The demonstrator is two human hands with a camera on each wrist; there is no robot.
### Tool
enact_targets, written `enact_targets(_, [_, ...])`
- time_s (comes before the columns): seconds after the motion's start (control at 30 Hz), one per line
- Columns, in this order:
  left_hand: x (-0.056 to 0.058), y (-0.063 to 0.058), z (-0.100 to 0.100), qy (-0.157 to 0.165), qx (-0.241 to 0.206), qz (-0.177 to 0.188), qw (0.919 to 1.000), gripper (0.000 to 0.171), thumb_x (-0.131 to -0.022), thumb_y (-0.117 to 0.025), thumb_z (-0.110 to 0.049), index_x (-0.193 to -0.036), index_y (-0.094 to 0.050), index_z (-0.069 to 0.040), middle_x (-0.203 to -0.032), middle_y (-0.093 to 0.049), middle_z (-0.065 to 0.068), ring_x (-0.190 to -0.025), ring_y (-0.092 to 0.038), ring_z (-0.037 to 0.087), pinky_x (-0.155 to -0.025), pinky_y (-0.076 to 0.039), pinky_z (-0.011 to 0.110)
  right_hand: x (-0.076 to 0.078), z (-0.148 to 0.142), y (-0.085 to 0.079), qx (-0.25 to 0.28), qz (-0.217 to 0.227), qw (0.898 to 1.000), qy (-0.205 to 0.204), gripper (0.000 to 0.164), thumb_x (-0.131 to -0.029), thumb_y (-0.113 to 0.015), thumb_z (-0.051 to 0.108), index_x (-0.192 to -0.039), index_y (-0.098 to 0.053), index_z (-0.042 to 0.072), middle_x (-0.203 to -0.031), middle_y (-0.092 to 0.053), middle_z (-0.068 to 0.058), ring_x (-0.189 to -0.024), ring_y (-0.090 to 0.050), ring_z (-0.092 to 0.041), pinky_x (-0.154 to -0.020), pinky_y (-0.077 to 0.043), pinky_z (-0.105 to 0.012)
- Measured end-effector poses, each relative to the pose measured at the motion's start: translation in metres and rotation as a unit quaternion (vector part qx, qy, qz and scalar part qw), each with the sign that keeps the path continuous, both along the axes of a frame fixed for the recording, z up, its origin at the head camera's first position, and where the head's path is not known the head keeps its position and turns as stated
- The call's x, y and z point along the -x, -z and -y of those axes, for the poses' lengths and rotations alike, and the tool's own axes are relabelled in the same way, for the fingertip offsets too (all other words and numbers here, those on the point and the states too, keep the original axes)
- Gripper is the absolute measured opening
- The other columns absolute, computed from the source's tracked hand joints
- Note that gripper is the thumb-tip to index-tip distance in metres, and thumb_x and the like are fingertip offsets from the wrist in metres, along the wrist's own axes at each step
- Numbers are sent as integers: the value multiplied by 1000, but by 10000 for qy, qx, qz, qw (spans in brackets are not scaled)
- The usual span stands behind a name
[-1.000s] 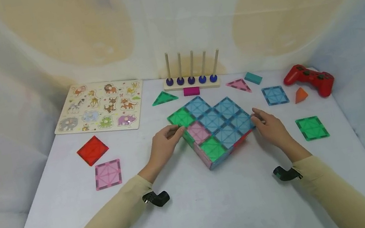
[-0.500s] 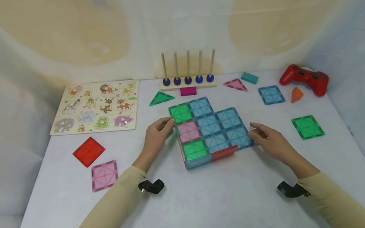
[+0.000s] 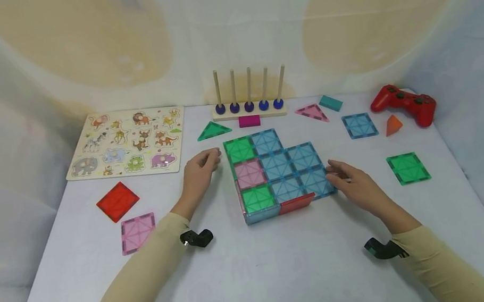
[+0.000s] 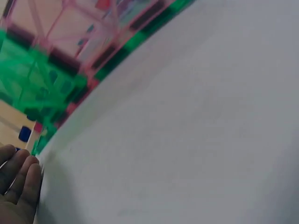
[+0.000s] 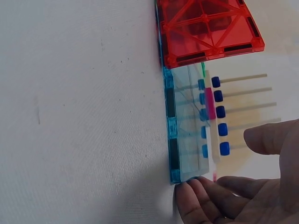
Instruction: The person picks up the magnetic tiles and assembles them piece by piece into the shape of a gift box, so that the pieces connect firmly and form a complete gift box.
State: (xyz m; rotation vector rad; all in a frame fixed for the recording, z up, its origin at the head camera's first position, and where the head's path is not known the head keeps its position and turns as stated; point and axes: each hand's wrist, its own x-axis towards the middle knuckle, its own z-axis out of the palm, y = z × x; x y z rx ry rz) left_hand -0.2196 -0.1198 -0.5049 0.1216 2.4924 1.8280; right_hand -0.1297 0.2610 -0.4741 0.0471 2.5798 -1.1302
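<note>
At mid-table lies a joined panel of magnetic tiles: two green tiles (image 3: 239, 150) and a pink tile (image 3: 250, 174) down its left side, several blue tiles (image 3: 277, 165) to the right. Upright tiles edge its left and front, including a red tile (image 3: 297, 203) (image 5: 210, 30) at the front. My left hand (image 3: 200, 174) (image 4: 18, 186) is off the panel's far left side, fingers loosely bent, holding nothing. My right hand (image 3: 356, 184) (image 5: 243, 186) has its fingertips right at the front right blue tile's outer edge, the thumb held apart from them.
Loose red (image 3: 117, 201) and pink tiles (image 3: 137, 233) lie left, under an animal puzzle board (image 3: 126, 143). A peg stand (image 3: 249, 111) stands behind the panel. Right are a green tile (image 3: 408, 168), a blue tile (image 3: 360, 126), an orange block (image 3: 393, 125) and a red game controller (image 3: 404, 105).
Between the earlier frames the panel turned clockwise, its front now nearly facing me. My left hand has since drawn off to the left. My right hand came nearer me and stays by the right edge.
</note>
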Motion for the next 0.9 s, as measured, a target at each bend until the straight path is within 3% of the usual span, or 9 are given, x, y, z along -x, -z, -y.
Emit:
enact_targets(0.13, [17,2,4,-139,994,-269,9946,42,-106,-56,-34,-136,-65,-7,-125,-69,9,-110,-64,22,-96,-52,40,1,0,1,42,-8,10000,20,65,-108,-48,38,-160,-28,5,-154,-45,-21,-138,-43,-43,-106,-46,-59])
enact_targets(0.47, [45,5,-4,468,2439,-391,9679,46,-103,-61,-34,-139,-62,-7,-118,-57,11,-101,-53,24,-92,-45,44,0,3,2,171,-13,9998,47,66,-108,-50,39,-160,-28,6,-155,-44,-21,-138,-44,-43,-107,-45,-59])
enact_targets(0.63, [49,6,-5,543,2567,-427,9640,37,-104,-57,-29,-135,-65,-9,-115,-57,10,-100,-52,24,-92,-42,46,0,3,1,147,-38,9999,66,65,-108,-50,38,-160,-29,5,-154,-45,-20,-138,-44,-43,-107,-45,-59])
enact_targets(0.9, [49,0,-6,616,2024,-103,9773,36,-106,-49,-20,-137,-64,-10,-129,-60,12,-116,-53,26,-103,-43,46,1,1,-2,128,-9,9999,73,64,-108,-48,38,-160,-29,4,-154,-45,-21,-139,-42,-43,-107,-44,-59])
